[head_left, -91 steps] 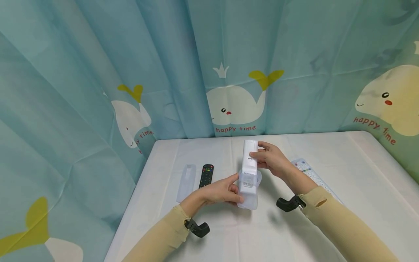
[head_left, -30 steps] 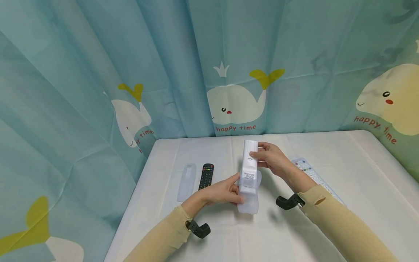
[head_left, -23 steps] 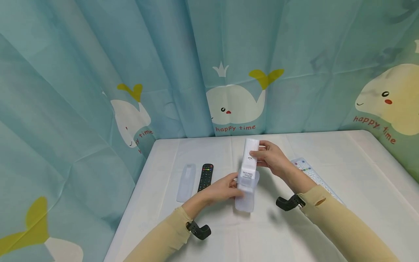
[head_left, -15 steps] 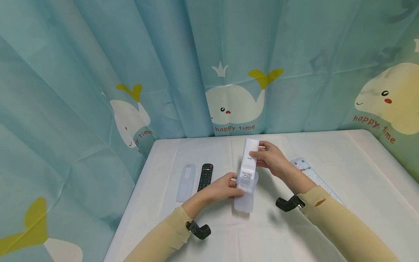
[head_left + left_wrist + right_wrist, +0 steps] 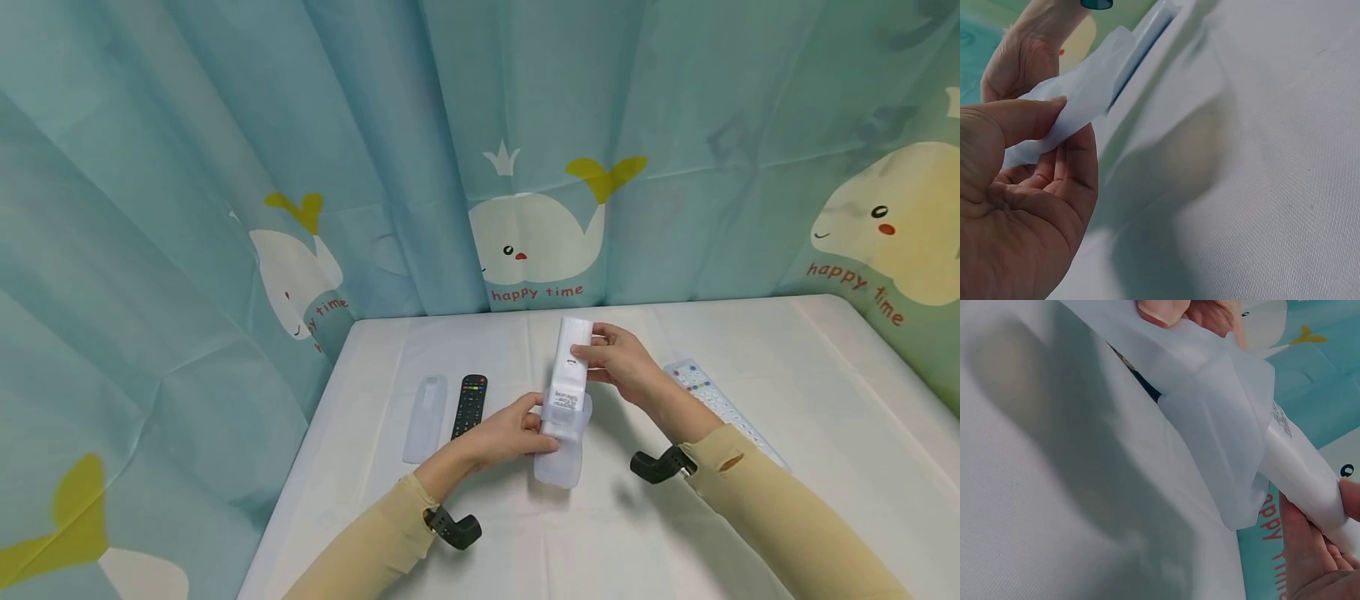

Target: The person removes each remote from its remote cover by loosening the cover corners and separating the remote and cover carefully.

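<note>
Over the middle of the table, my right hand [image 5: 621, 363] grips the upper part of a white remote control [image 5: 572, 354], its back with a printed label turned up. The remote's lower end sits inside a translucent silicone cover [image 5: 1216, 425], whose flap spreads out at the mouth. My left hand [image 5: 510, 431] pinches the cover lower down, with the thumb on top and the fingers beneath, as the left wrist view shows. The cover's bottom end [image 5: 558, 472] hangs past my left thumb with no remote in it.
A black remote [image 5: 470, 404] lies left of my hands, partly behind my left hand. Beside it is another translucent cover [image 5: 425, 419]. A white remote with coloured buttons [image 5: 705, 390] lies at the right, partly behind my right forearm. A whale-print curtain [image 5: 405, 167] hangs behind the white table [image 5: 810, 400].
Compared with 3 seconds ago, the remote sits less deep in the cover, and its label shows above the cover's mouth. The cover and my left thumb have shifted slightly; my right hand keeps its grip.
</note>
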A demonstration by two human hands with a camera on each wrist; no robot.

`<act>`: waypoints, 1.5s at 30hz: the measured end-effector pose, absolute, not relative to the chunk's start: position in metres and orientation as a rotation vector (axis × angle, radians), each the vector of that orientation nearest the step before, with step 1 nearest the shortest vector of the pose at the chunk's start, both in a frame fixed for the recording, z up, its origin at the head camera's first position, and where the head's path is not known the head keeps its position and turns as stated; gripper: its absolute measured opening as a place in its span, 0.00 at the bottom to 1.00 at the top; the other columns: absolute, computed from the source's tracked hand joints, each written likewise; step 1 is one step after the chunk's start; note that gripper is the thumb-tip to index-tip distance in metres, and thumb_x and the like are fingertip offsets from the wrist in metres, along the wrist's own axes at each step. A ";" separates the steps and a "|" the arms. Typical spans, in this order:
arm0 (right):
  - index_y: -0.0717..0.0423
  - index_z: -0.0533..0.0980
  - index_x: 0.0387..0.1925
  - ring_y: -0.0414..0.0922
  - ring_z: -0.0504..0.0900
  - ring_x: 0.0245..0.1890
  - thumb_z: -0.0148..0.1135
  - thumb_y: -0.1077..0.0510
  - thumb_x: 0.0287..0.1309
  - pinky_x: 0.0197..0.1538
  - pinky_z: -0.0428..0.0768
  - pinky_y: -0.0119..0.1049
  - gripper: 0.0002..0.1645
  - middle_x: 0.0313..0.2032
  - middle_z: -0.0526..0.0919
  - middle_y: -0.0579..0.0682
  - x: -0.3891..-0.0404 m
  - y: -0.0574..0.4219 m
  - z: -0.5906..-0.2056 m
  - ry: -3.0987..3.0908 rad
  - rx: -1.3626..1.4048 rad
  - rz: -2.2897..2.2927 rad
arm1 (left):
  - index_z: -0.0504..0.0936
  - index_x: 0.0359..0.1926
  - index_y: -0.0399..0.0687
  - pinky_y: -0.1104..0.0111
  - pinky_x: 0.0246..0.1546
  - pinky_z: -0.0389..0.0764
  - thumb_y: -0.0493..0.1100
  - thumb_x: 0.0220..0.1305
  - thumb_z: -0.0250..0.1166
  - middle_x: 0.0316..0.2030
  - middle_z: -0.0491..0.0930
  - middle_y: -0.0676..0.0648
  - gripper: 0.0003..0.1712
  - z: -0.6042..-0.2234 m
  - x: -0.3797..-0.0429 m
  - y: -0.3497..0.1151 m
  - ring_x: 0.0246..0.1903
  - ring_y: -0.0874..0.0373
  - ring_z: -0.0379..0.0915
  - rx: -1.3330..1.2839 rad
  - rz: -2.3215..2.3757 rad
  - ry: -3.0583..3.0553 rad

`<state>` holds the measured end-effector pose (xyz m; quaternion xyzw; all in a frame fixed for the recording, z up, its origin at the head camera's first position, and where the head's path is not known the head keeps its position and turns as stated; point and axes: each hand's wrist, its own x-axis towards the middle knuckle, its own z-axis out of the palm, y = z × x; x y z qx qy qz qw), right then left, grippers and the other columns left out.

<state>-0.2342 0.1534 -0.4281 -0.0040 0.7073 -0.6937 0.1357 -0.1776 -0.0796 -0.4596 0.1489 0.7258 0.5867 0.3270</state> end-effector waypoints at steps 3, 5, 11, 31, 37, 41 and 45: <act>0.69 0.56 0.73 0.44 0.84 0.42 0.61 0.60 0.71 0.46 0.86 0.37 0.38 0.56 0.76 0.63 -0.234 0.153 -0.427 2.048 -0.017 -2.016 | 0.60 0.72 0.45 0.58 0.53 0.80 0.34 0.67 0.68 0.45 0.85 0.43 0.38 -0.459 -0.177 -0.081 0.48 0.53 0.81 0.412 1.542 1.879; 0.69 0.56 0.73 0.44 0.84 0.42 0.61 0.60 0.71 0.45 0.86 0.37 0.38 0.55 0.76 0.62 -0.234 0.153 -0.428 2.048 -0.017 -2.019 | 0.58 0.73 0.44 0.58 0.53 0.80 0.33 0.67 0.67 0.46 0.85 0.42 0.39 -0.459 -0.177 -0.082 0.49 0.52 0.81 0.421 1.543 1.863; 0.69 0.56 0.73 0.44 0.85 0.41 0.62 0.60 0.70 0.45 0.86 0.37 0.38 0.56 0.77 0.63 -0.234 0.152 -0.429 2.043 -0.018 -2.021 | 0.57 0.74 0.45 0.56 0.54 0.80 0.32 0.67 0.67 0.50 0.84 0.41 0.40 -0.459 -0.175 -0.085 0.52 0.51 0.81 0.440 1.541 1.828; 0.70 0.53 0.75 0.44 0.84 0.42 0.62 0.60 0.70 0.46 0.86 0.37 0.42 0.60 0.74 0.67 -0.233 0.150 -0.428 2.067 -0.032 -1.999 | 0.54 0.77 0.49 0.56 0.55 0.80 0.31 0.66 0.68 0.49 0.85 0.42 0.45 -0.456 -0.172 -0.090 0.51 0.52 0.81 0.488 1.506 1.789; 0.69 0.54 0.75 0.44 0.84 0.42 0.62 0.60 0.70 0.45 0.86 0.37 0.41 0.59 0.75 0.66 -0.232 0.149 -0.427 2.063 -0.026 -2.007 | 0.55 0.77 0.49 0.57 0.54 0.81 0.32 0.67 0.68 0.50 0.85 0.42 0.44 -0.458 -0.172 -0.090 0.52 0.52 0.81 0.495 1.508 1.786; 0.69 0.55 0.74 0.44 0.84 0.41 0.63 0.61 0.69 0.44 0.86 0.37 0.40 0.57 0.76 0.65 -0.230 0.148 -0.427 2.066 -0.017 -2.002 | 0.59 0.75 0.50 0.58 0.54 0.80 0.37 0.69 0.67 0.50 0.84 0.45 0.39 -0.460 -0.172 -0.089 0.51 0.54 0.80 0.473 1.478 1.853; 0.69 0.55 0.74 0.44 0.84 0.41 0.64 0.60 0.68 0.45 0.86 0.38 0.42 0.57 0.76 0.64 -0.228 0.146 -0.427 2.071 -0.013 -1.986 | 0.66 0.71 0.50 0.59 0.53 0.81 0.40 0.70 0.67 0.48 0.84 0.46 0.33 -0.462 -0.173 -0.088 0.50 0.55 0.80 0.428 1.473 1.924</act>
